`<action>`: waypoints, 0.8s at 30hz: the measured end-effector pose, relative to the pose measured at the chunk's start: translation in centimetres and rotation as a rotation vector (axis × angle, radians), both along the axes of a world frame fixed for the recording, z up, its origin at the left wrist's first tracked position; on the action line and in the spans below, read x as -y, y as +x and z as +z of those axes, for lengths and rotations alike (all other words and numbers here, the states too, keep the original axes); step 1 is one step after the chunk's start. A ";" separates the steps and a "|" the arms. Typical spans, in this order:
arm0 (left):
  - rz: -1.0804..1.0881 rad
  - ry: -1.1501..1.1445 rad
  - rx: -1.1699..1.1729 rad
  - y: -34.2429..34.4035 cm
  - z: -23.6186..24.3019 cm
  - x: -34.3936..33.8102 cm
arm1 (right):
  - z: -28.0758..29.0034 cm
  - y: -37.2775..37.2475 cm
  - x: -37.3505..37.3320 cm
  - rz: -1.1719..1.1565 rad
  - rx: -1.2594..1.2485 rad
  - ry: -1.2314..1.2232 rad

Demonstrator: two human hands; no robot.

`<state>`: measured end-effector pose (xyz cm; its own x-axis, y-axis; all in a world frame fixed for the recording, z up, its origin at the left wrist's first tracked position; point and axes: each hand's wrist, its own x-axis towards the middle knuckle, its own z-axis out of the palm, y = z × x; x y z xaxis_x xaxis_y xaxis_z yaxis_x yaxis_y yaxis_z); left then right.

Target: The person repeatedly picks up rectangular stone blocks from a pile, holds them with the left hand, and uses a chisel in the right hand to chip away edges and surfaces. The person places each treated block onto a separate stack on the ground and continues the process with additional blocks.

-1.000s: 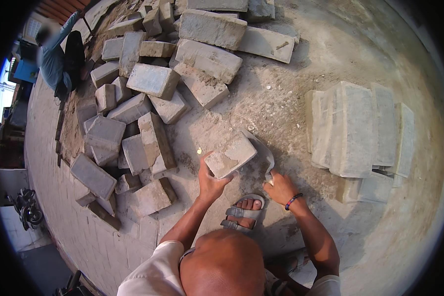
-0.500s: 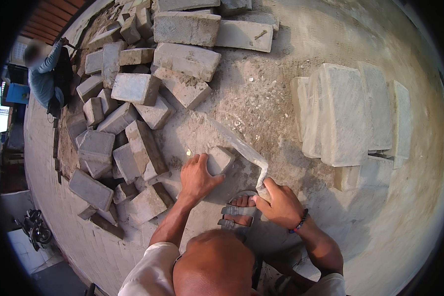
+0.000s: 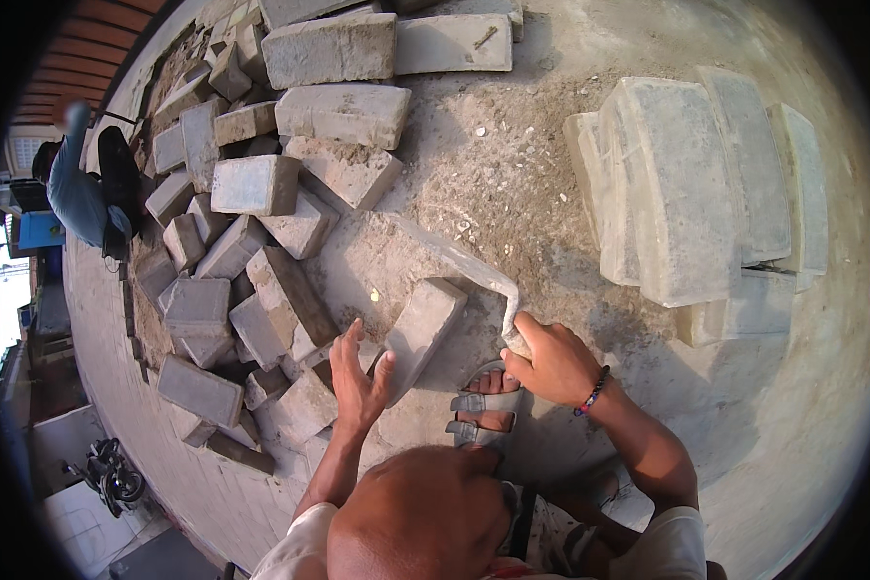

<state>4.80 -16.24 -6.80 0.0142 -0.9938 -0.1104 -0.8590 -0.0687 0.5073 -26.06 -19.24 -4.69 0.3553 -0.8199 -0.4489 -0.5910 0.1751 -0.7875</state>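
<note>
A grey paving block (image 3: 423,333) lies in front of me on the ground, its upper face uncovered. My left hand (image 3: 358,382) is at its left side, thumb and fingers apart and holding nothing; whether the thumb touches the block I cannot tell. My right hand (image 3: 554,362) is wrapped round the handle of a trowel (image 3: 459,261), just right of the block. The trowel's cement-coated blade points away to the left, beyond the block's far end, over sandy ground. A sandalled foot (image 3: 488,401) rests close to the block's near right.
A heap of loose paving blocks (image 3: 198,309) spreads along the left. Larger concrete slabs (image 3: 681,193) are stacked at the right, and more kerb-like blocks (image 3: 329,53) lie at the far side. Another person (image 3: 82,198) is at far left, beyond the heap; a motorcycle (image 3: 111,476) stands at lower left.
My left hand has come off the block's top and drawn back to its left, its fingers spreading. The right hand still grips the trowel. The whole view has shifted slightly.
</note>
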 end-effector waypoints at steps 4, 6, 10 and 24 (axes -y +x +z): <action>0.093 0.040 -0.139 2.8 -1.0 -5.5 | -1.5 0.6 -1.2 0.105 -0.004 0.001; 0.093 0.056 -0.223 2.9 -1.7 -7.6 | -0.5 -0.5 0.2 0.138 -0.040 -0.003; 0.029 0.050 -0.121 2.1 -3.5 -9.0 | 0.5 0.3 1.5 -0.002 -0.035 -0.078; 0.090 0.051 -0.188 -0.8 3.3 -1.4 | 4.8 0.6 -2.4 -0.037 -0.141 -0.132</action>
